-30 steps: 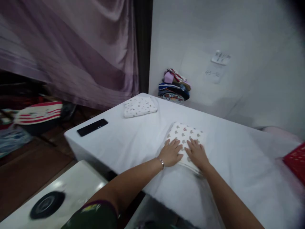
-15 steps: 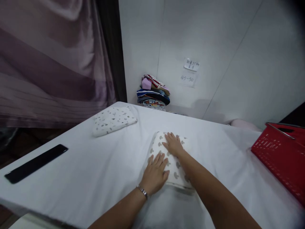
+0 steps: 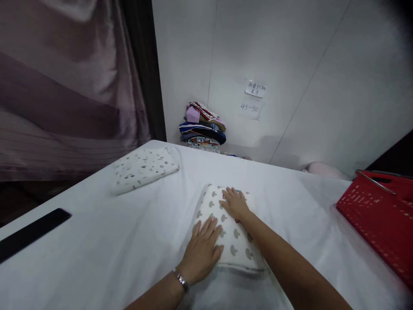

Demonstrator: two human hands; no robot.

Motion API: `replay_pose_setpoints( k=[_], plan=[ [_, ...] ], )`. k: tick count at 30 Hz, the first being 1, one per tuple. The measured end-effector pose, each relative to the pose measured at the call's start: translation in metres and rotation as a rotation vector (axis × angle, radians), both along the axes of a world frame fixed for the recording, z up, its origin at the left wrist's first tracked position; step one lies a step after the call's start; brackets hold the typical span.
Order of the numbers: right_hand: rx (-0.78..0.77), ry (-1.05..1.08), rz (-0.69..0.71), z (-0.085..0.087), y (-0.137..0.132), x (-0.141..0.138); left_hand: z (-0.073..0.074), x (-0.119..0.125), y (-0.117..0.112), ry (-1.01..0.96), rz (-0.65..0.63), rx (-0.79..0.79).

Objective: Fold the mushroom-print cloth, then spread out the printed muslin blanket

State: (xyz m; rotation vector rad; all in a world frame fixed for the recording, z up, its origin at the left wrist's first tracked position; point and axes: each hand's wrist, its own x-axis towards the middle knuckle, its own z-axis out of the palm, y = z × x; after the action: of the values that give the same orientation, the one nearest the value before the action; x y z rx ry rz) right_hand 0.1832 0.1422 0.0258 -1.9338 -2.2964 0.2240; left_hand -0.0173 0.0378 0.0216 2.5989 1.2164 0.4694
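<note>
A folded white cloth (image 3: 237, 239) with a grey mushroom-like print lies on the white-covered table (image 3: 129, 241) before me. My left hand (image 3: 201, 249), with a metal band at its wrist, rests flat on the cloth's near left side, fingers spread. Flat on its far right part lies my right hand (image 3: 236, 204), fingers also stretched out. Neither hand grips anything. Farther off to the left is a second folded white cloth (image 3: 145, 168) with small dark and grey figures.
A red plastic basket (image 3: 380, 219) with a metal handle stands at the right. A long black strip (image 3: 32, 232) lies along the left edge. Behind the table is a stack of folded fabrics (image 3: 203, 129) against the wall. A purplish curtain (image 3: 71, 86) hangs at left.
The view has shifted slightly, so the table's things appear lower and farther left. Both hands stay flat on the mushroom-print cloth, the left one nearer its left edge.
</note>
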Motion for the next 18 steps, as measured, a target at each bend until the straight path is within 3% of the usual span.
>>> replay_pose_setpoints(
  k=[3,5,8,12,18],
  plan=[
    [0.066,-0.032,-0.119,0.002,-0.007,0.026,0.003,-0.009,0.014,-0.090,0.022,-0.097],
    [0.079,0.008,-0.177,0.002,-0.008,0.045,0.004,-0.014,0.027,-0.179,0.158,-0.131],
    [0.004,0.150,-0.236,0.002,0.000,0.068,0.008,-0.017,0.048,-0.276,0.364,-0.251],
    [-0.136,0.327,-0.345,0.005,0.016,0.085,0.014,-0.018,0.076,-0.298,0.531,-0.523],
    [-0.284,0.366,-0.283,0.020,0.029,0.095,0.015,-0.013,0.097,-0.281,0.522,-0.747]
  ],
)
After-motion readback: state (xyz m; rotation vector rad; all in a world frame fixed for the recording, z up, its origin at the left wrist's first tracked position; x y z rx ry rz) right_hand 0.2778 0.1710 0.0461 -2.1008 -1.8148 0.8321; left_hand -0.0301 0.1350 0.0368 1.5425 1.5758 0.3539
